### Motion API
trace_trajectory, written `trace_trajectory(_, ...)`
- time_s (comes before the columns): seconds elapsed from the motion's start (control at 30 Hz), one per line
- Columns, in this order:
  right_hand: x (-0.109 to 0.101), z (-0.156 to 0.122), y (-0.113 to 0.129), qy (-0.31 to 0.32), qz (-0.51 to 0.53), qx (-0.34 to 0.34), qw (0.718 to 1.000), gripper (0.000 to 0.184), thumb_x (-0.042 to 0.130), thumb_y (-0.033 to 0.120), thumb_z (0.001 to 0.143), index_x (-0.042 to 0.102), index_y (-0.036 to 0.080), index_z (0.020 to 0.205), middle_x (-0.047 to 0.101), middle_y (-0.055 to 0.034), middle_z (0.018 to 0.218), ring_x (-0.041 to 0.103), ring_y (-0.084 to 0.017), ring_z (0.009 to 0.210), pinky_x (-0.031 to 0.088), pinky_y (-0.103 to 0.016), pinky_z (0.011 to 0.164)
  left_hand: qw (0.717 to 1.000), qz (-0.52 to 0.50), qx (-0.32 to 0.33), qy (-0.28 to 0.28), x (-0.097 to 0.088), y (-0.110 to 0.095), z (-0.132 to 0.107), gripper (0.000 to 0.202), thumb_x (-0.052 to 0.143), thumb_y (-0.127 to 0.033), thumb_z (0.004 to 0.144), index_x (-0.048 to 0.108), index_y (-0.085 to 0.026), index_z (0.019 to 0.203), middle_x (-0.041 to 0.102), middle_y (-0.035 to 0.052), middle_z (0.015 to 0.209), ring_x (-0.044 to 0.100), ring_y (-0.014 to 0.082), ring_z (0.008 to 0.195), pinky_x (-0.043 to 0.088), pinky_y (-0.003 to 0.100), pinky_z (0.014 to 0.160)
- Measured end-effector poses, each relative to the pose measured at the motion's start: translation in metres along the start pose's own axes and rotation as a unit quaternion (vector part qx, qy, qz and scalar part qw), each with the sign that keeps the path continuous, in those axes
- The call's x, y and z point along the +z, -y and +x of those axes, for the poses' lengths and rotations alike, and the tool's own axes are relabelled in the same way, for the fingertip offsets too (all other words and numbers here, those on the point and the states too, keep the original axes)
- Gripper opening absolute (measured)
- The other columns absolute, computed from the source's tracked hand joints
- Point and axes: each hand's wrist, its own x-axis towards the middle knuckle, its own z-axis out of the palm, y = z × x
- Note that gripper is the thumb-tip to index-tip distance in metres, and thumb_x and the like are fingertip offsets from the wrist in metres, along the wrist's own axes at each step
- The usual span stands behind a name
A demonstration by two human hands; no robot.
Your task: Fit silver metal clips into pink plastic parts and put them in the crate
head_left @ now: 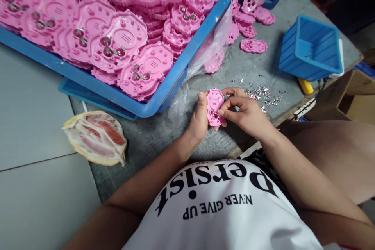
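Observation:
A pink plastic toy casing is held upright over the table, close to my body. My left hand grips it along its left edge, thumb at the side and fingers behind. The fingers of my right hand are pinched at the casing's lower right, beside a small metal contact. Whatever lies between those fingertips is too small to make out. Just right of my right hand, small metal contact pieces are scattered in a loose pile.
A large blue crate full of pink casings with metal contacts stands at the upper left. Loose pink casings lie beyond my hands. A small blue bin sits at the right, a cut pomelo at the left.

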Motion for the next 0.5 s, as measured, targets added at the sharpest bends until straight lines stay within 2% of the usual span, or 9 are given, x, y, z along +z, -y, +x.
trace_trajectory(0.17, -0.001, -0.002, -0.001, 0.017, -0.017, -0.014, 1.0, 0.021, 0.072, 0.029, 0.088, 0.07, 0.021, 0.069, 0.068, -0.0097, 0.112, 0.06, -0.028, 0.118, 0.046, -0.043, 0.104, 1.0, -0.013, -0.023, -0.009, 0.002, -0.002, 0.0, 0.085, 0.049, -0.096, 0.075, 0.064, -0.018, 0.105, 0.06, 0.0071, 0.075, 0.068, 0.0242, 0.077, 0.051, 0.032, 0.057)
trace_trajectory(0.27, 0.005, -0.004, -0.004, -0.005, -0.038, -0.027, 0.999, 0.014, 0.071, 0.024, 0.086, 0.067, 0.021, 0.074, 0.065, -0.0109, 0.118, 0.06, -0.028, 0.119, 0.049, -0.043, 0.1, 0.999, -0.027, -0.02, 0.015, 0.001, -0.002, 0.001, 0.083, 0.047, -0.093, 0.079, 0.063, -0.017, 0.108, 0.063, 0.009, 0.079, 0.07, 0.0267, 0.081, 0.052, 0.032, 0.055)
trace_trajectory(0.37, 0.012, -0.005, -0.007, -0.04, -0.039, -0.017, 0.998, 0.01, 0.073, 0.026, 0.084, 0.065, 0.021, 0.085, 0.061, -0.0123, 0.126, 0.061, -0.027, 0.117, 0.052, -0.042, 0.095, 0.999, -0.035, -0.02, 0.022, 0.0, -0.003, 0.001, 0.075, 0.048, -0.089, 0.083, 0.06, -0.018, 0.106, 0.066, 0.0096, 0.081, 0.071, 0.0271, 0.08, 0.05, 0.03, 0.049)
trace_trajectory(0.43, 0.009, -0.003, -0.009, -0.045, -0.013, -0.01, 0.999, 0.016, 0.075, 0.032, 0.083, 0.064, 0.021, 0.085, 0.063, -0.0127, 0.125, 0.063, -0.026, 0.113, 0.053, -0.041, 0.093, 0.999, -0.03, -0.026, 0.011, -0.001, -0.004, 0.001, 0.062, 0.06, -0.078, 0.084, 0.056, -0.02, 0.105, 0.066, 0.0065, 0.08, 0.07, 0.0238, 0.071, 0.046, 0.028, 0.043)
trace_trajectory(0.47, 0.003, -0.001, -0.011, -0.045, 0.005, -0.004, 0.999, 0.018, 0.075, 0.034, 0.083, 0.063, 0.021, 0.083, 0.065, -0.0126, 0.122, 0.064, -0.026, 0.11, 0.052, -0.04, 0.091, 0.999, -0.026, -0.027, 0.011, -0.002, -0.004, 0.001, 0.054, 0.069, -0.068, 0.083, 0.054, -0.021, 0.106, 0.065, 0.0035, 0.08, 0.069, 0.0208, 0.065, 0.042, 0.026, 0.04)
trace_trajectory(0.5, -0.007, 0.002, -0.012, -0.05, 0.023, 0.005, 0.998, 0.02, 0.074, 0.037, 0.084, 0.062, 0.02, 0.081, 0.067, -0.0123, 0.119, 0.065, -0.025, 0.107, 0.052, -0.039, 0.089, 0.999, -0.017, -0.029, 0.015, -0.003, -0.005, 0.001, 0.048, 0.078, -0.05, 0.08, 0.051, -0.023, 0.109, 0.066, 0.0009, 0.081, 0.068, 0.0181, 0.061, 0.041, 0.024, 0.04)
